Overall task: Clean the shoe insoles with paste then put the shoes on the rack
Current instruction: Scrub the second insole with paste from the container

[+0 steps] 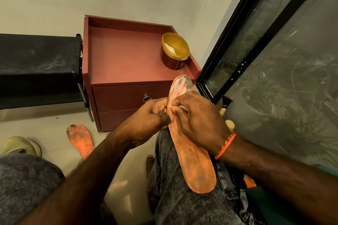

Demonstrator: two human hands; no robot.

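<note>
Second insole (80, 140) is lying on the floor, uncleaned. My left hand (146, 120) is pinching the edge of the insole (193, 162) on my knee; my right hand (199, 122) is rubbing white paste into its middle, fingers curled. Paste tub (173, 51) is sitting open at the surface's right edge. Next, probably: working toward the heel.

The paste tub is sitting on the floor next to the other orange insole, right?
Not quite. In the head view the open paste tub sits on top of the red cabinet. The other orange insole does lie on the floor.
</note>
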